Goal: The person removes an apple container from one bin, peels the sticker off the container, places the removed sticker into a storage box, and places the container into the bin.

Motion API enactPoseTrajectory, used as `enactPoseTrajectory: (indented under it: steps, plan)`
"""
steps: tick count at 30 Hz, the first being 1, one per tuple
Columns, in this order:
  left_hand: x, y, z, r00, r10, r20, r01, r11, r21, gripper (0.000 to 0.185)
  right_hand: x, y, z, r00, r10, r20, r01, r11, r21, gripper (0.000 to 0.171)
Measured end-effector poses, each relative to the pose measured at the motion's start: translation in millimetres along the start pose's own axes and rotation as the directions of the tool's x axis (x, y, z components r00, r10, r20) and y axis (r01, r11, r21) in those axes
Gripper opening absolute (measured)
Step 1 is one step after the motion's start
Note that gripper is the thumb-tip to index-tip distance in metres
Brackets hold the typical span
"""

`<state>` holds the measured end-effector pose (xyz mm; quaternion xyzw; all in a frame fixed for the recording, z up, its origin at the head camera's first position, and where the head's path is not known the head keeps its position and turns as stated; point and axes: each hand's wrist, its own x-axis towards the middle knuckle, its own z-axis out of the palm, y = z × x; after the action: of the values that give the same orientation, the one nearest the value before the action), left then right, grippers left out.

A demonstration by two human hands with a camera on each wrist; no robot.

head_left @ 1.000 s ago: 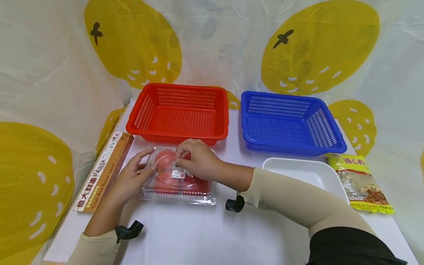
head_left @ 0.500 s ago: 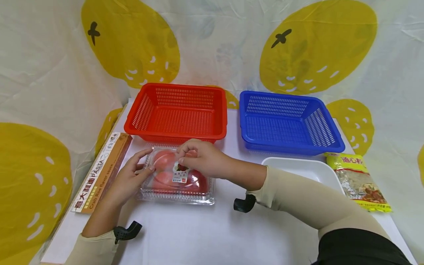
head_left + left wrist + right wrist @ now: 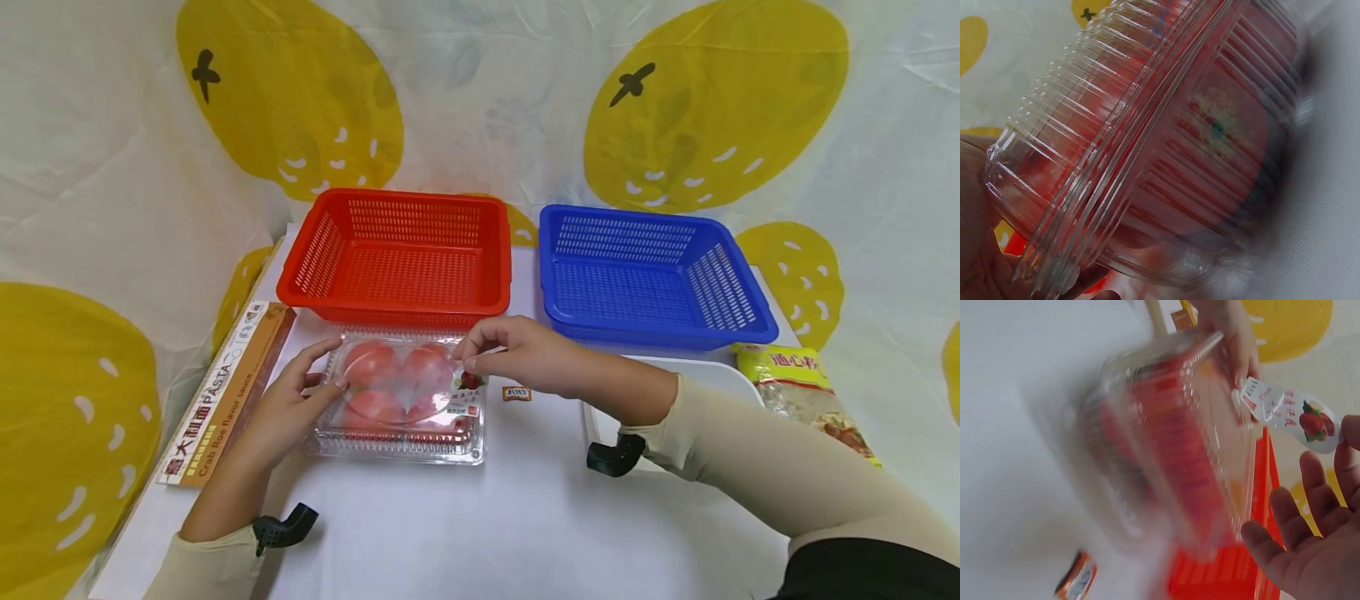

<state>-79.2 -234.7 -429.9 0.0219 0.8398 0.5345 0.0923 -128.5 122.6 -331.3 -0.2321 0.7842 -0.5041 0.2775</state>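
A clear plastic clamshell box point(image 3: 397, 404) holding red tomatoes lies on the white table in front of the red basket. My left hand point(image 3: 330, 367) grips its left end, thumb on the lid and fingers along the far corner. My right hand point(image 3: 467, 360) is at the box's right edge and pinches a strawberry-printed label sticker point(image 3: 468, 382) that is peeled off the lid. The left wrist view is filled by the ribbed box point(image 3: 1166, 144). In the right wrist view the sticker point(image 3: 1291, 412) stretches from the box point(image 3: 1172, 444) towards my fingers point(image 3: 1310, 512).
A red basket point(image 3: 397, 258) and a blue basket point(image 3: 645, 275) stand empty at the back. A pasta box point(image 3: 225, 392) lies at the left edge. A white tray point(image 3: 716, 372) sits under my right forearm, with a yellow bag point(image 3: 810, 387) beside it. A small orange packet point(image 3: 517, 392) lies right of the box.
My right hand has pulled the sticker from the middle of the lid out to the box's right edge. The small orange packet is now uncovered. The left hand has stayed on the box.
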Motion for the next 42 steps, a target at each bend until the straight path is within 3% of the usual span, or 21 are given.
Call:
enactPoseTrajectory:
  steps: [12,29,42]
  plan:
    - [0.4,-0.1,0.5,1.0,-0.008,0.012,0.008,1.0,-0.013,0.068,-40,19,-46,0.994,0.111,-0.01,-0.11,0.994,0.018,0.012]
    - [0.1,0.3,0.3,1.0,0.0,0.006,0.0,1.0,0.002,0.068,-95,57,-98,0.983,0.176,-0.049,-0.175,0.984,0.018,0.02]
    - [-0.7,1.4,1.1,1.0,0.003,0.004,-0.003,1.0,0.007,0.067,-137,95,-130,0.973,0.227,0.045,-0.226,0.974,-0.019,0.025]
